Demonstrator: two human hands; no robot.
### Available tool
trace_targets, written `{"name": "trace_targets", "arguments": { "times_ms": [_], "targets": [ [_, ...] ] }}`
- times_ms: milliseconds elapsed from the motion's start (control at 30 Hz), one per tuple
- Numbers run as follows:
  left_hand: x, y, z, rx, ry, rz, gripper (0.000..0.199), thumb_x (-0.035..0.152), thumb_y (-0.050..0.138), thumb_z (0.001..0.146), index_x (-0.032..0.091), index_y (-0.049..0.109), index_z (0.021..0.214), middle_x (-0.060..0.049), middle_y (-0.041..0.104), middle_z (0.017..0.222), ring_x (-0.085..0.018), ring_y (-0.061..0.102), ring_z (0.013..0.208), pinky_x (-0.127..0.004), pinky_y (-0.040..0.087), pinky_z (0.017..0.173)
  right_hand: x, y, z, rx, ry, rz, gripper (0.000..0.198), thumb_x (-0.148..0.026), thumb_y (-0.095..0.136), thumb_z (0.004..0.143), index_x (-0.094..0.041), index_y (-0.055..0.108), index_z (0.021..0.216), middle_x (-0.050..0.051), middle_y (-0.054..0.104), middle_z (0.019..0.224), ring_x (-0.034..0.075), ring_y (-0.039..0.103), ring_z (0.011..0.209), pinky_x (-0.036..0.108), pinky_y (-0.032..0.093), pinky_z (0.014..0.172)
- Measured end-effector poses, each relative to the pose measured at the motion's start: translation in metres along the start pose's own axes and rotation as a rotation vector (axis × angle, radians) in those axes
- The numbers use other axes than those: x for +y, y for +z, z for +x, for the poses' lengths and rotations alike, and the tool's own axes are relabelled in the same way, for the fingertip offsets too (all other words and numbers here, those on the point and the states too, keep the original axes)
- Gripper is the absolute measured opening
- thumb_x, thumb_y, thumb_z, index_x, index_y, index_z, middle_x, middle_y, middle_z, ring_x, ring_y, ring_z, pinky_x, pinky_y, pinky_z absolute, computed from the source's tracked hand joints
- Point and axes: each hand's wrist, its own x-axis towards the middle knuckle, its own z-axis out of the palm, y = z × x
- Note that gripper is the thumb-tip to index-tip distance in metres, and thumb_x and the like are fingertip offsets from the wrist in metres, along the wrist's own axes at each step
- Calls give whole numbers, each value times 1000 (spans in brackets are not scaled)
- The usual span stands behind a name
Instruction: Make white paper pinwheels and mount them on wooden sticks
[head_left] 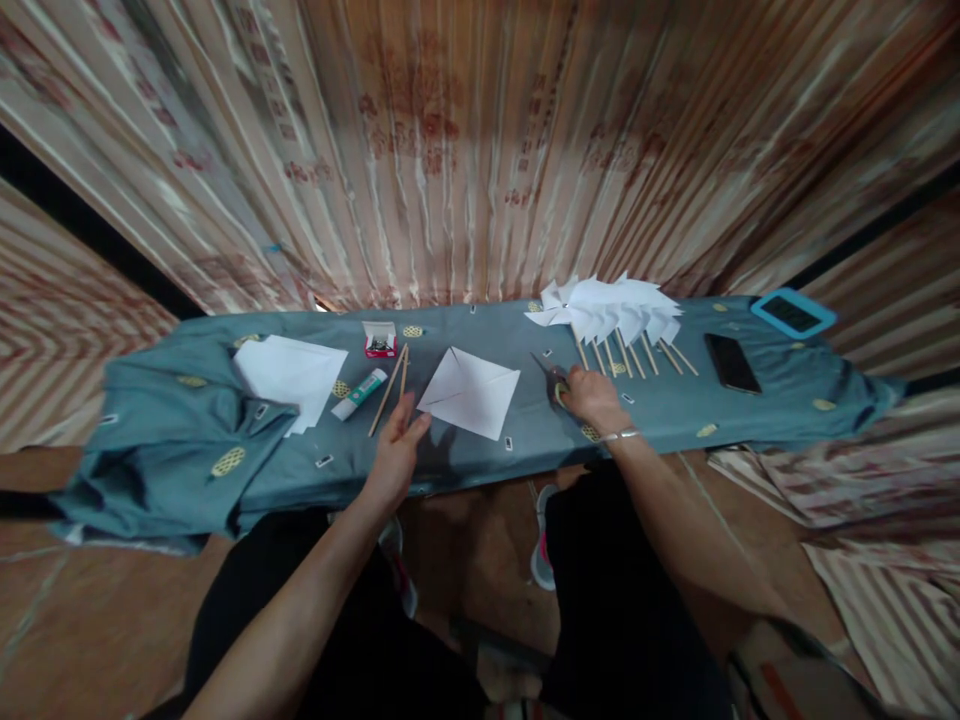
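A square of white paper [472,393] with cut lines running in from its corners is in front of me, a shadow under its near edge. My left hand [399,440] is at its left corner, thumb and fingers closed on the edge. To the right, my right hand [592,395] grips the handles of a pair of scissors [556,384], whose blades point away to the left on the cloth. Thin wooden sticks [388,390] lie just beyond my left fingers. Beside them is a glue stick [360,394] with a green and white label.
A blue-green cloth [480,470] covers the narrow table. White paper sheets [292,370] lie left, near a small red box [380,340] of metal pieces. Several paper pinwheels [622,305] on sticks overlap at the back right. A phone [733,363] and a blue-framed device [793,314] lie farther right.
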Motion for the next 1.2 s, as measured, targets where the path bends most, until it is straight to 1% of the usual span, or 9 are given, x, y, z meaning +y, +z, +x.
{"name": "trace_targets", "arguments": {
  "times_ms": [67,133,233,333,467,633,800,967,1200],
  "targets": [
    [-5,-2,1,-107,101,173,40,22,71,73,21,67,113,-10,56,141,-27,41,140,-42,24,119,1,1,-1,11,28,19,34,-28,57,88,-3,61,111,27,71,101,34,70,99,37,52,83],
    [-10,-1,4,-244,238,400,39,24,67,77,21,67,115,-11,56,141,-28,43,138,-46,24,119,2,3,-2,19,56,41,37,-31,57,88,-3,61,111,27,71,100,34,70,98,37,52,80],
    [-20,6,11,-437,445,720,38,24,61,81,21,64,119,-12,55,142,-28,40,140,-52,25,118,4,5,-5,18,94,70,40,-37,59,86,-5,62,111,24,72,98,34,70,95,36,52,76],
    [-29,17,20,-542,545,902,39,23,57,83,18,62,121,-15,54,141,-30,39,140,-56,29,116,5,7,-5,40,120,97,42,-42,63,83,-7,64,106,23,72,97,34,70,93,36,51,75],
    [-36,27,26,-575,573,1048,40,21,55,84,12,61,122,-20,52,142,-32,40,139,-54,31,116,0,9,1,59,103,88,49,-48,63,83,-5,65,107,25,72,96,35,70,92,39,51,76],
    [-34,35,29,-621,635,1170,39,20,54,86,9,60,123,-21,51,142,-33,39,139,-51,30,116,-7,6,6,28,64,37,44,-47,62,84,-8,67,105,24,72,95,36,70,95,39,51,78],
    [-32,38,31,-647,698,1240,38,24,54,88,11,57,124,-20,51,142,-33,41,137,-51,28,116,-7,2,7,3,71,34,42,-46,62,84,-11,67,106,22,73,97,35,70,96,37,50,75],
    [-31,36,35,-657,745,1307,36,25,55,90,13,56,124,-18,55,139,-32,45,133,-50,31,113,-1,4,10,-1,79,81,48,-43,67,82,-11,62,117,19,74,99,33,70,97,34,50,77],
    [-32,34,42,-640,782,1269,31,24,57,89,18,57,119,-15,54,139,-32,45,131,-50,33,112,7,6,8,21,127,35,48,-47,67,82,-11,62,113,18,75,97,31,71,96,32,49,75]
  ]
}}
